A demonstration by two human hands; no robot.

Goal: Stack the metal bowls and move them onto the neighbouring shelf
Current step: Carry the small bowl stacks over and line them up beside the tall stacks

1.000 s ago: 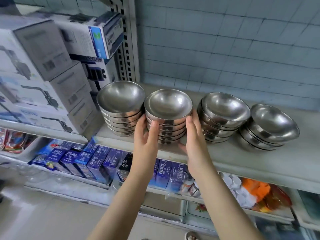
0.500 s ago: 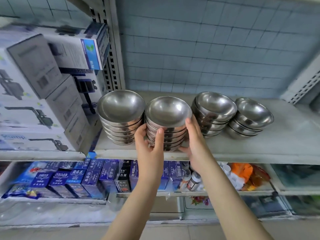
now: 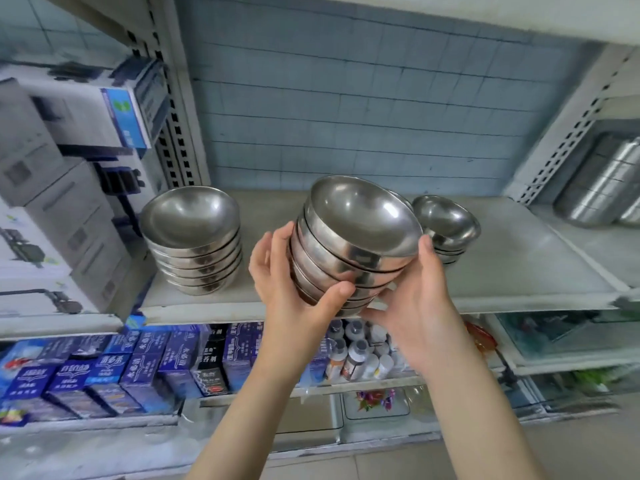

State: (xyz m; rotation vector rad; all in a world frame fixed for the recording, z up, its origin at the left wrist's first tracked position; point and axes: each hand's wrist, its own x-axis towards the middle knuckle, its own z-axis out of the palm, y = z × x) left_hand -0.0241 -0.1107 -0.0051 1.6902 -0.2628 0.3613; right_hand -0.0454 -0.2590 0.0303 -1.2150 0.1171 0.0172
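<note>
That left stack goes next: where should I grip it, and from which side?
Come from the front, a hand on each flank of the left stack, low down under the flaring rims, as the lifted stack is held now. The boxes crowd its left side, so a sideways approach is probably tight.

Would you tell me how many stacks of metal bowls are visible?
4: left stack on the shelf; held stack between left hand and right hand; hidden stack, mostly covered, behind it; right stack farther right.
</note>
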